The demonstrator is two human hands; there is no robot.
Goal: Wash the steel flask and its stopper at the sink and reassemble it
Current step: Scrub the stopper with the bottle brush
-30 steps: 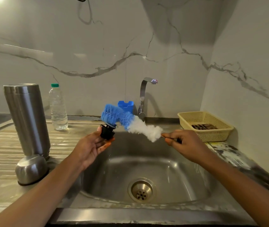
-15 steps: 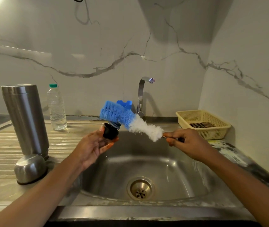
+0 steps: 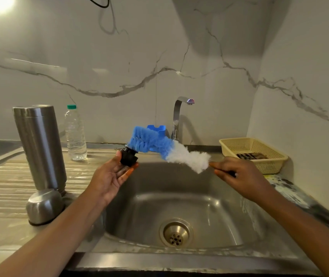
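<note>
Nearest my view is the steel front rim of the one sink (image 3: 179, 258), its basin holding only a round drain (image 3: 176, 234). Two bare forearms reach in over it. The left hand (image 3: 109, 176) is palm up above the basin's left edge, with its thumb and fingertips closed on the single black stopper (image 3: 128, 156). The right hand (image 3: 239, 174) pinches the thin handle of one bottle brush (image 3: 159, 144). The brush's white section is by that hand, and its blue bristles lie against the top of the stopper. To the left, on the ribbed steel table (image 3: 3, 186), one steel flask (image 3: 39, 144) stands upright and well apart from the stopper. One domed steel cup (image 3: 44, 205) sits mouth-down, touching the flask's base. Behind them stands one clear water bottle (image 3: 75, 134) with a green cap, and I can see water in it. Farther back, a single tap (image 3: 177, 116) rises behind the basin, with one blue plastic holder (image 3: 157, 127) just beside it. I cannot tell what is inside the holder. On the right, in the corner, one yellow basket (image 3: 267, 166) holds something dark and flat that I cannot identify. White marble-veined wall (image 3: 119, 56) closes the back and right side, and a black cable (image 3: 99, 3) loops at the top.
</note>
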